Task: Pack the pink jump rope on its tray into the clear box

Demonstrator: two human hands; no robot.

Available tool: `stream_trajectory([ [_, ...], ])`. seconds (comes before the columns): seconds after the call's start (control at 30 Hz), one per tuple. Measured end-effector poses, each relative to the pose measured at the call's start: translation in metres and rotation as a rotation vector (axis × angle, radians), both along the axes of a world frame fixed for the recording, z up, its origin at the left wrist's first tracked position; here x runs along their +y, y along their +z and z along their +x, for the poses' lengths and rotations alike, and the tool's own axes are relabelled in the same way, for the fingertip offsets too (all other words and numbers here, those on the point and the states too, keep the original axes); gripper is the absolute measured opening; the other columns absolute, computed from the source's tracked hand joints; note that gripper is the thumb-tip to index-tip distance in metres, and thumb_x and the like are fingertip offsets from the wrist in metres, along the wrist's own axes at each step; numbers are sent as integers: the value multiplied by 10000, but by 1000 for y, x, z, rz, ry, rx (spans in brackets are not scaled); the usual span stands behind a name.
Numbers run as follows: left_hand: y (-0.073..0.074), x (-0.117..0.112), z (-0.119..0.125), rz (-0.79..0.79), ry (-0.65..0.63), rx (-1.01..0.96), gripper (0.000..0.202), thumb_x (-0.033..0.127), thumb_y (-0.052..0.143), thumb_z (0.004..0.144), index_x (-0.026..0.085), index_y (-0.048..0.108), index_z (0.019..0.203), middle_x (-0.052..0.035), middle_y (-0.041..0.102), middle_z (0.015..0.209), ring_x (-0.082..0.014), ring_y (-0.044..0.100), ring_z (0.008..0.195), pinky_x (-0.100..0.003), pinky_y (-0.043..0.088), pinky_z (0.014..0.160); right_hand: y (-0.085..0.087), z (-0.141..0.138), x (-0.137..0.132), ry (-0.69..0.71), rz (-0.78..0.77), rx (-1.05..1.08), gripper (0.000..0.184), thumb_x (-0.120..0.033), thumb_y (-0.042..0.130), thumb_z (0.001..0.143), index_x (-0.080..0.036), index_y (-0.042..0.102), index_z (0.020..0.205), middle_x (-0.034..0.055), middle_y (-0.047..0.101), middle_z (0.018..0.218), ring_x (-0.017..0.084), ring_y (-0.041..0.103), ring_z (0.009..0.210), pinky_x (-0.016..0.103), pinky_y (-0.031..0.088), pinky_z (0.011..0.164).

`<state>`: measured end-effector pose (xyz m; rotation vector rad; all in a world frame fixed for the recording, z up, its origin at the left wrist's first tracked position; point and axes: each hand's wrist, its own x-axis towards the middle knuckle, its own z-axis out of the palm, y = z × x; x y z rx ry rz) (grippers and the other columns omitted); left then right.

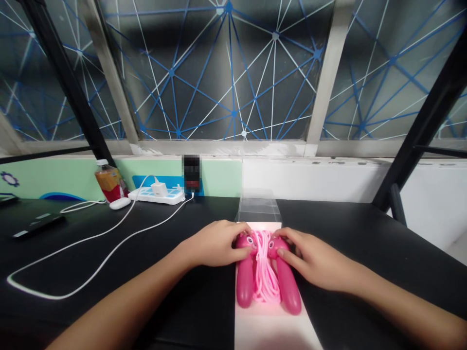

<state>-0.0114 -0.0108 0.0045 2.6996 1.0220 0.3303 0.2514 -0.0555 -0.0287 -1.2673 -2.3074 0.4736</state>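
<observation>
A pink jump rope point(265, 277) lies on a white and pale pink card point(272, 333), its cord bundled between two darker pink handles. My left hand point(220, 243) comes in from the left, thumb and fingers closed around the top of the left handle point(245, 284). From the other side my right hand point(304, 253) grips the top of the right handle point(289, 287) in the same way. Each handle top has a round eye-like mark. Just beyond the card, a clear plastic sleeve point(258, 209) lies on the black table point(328, 218).
At the back left are a bottle point(110, 181), a small white case point(119, 203) and a white power strip point(160, 195) with a charger. A white cable point(58, 297) loops across the table's left part. A dark flat object point(39, 225) lies farther left. Black posts rise at both sides.
</observation>
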Motion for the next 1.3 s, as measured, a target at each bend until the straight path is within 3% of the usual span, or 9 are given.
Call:
stream_trajectory([
  [0.13, 4, -1, -4, 4, -31, -3, 303, 411, 609, 867, 248, 632, 1121, -34, 698, 985, -222, 655, 905, -303, 472, 812, 1, 0, -1, -1, 10, -21, 369, -423, 477, 963, -235, 522, 1277, 86, 654, 1153, 229, 627, 918, 352, 501, 763],
  [0.27, 7, -2, -6, -9, -66, -16, 331, 328, 637, 830, 239, 618, 1147, -39, 677, 1079, -226, 635, 963, -306, 468, 849, 2, 0, -3, 12, 15, -27, 395, -416, 502, 951, -229, 512, 1300, 93, 645, 1184, 238, 629, 949, 369, 509, 801],
  [0.53, 8, -1, -5, -52, -63, -34, 258, 259, 601, 822, 208, 631, 1073, -19, 666, 889, -182, 613, 790, -268, 455, 702, -1, 0, 0, 50, 43, 29, 352, -372, 496, 962, -229, 522, 1283, 95, 632, 1215, 244, 614, 1058, 416, 476, 935],
  [0.8, 8, -2, -5, -56, -53, -35, 254, 262, 601, 822, 209, 623, 1069, -21, 665, 883, -183, 614, 793, -264, 452, 706, -1, -4, -4, 12, 119, -109, 338, -391, 437, 985, -215, 513, 1263, 93, 638, 1077, 239, 644, 897, 407, 507, 800],
  [1.07, 7, -3, -3, -42, -59, -66, 239, 289, 604, 843, 210, 647, 1065, -14, 667, 858, -173, 608, 770, -261, 445, 696, -2, -10, -3, -48, 273, -220, 314, -338, 479, 951, -202, 508, 1233, 86, 621, 1037, 236, 647, 863, 381, 515, 747],
  [1.3, 4, -3, -2, -29, -42, -66, 249, 328, 607, 851, 214, 653, 1068, -22, 680, 877, -186, 616, 789, -275, 451, 719, -1, -21, -12, -48, 558, -426, 224, -250, 420, 969, -162, 613, 1040, 113, 645, 961, 248, 645, 814, 348, 496, 631],
])
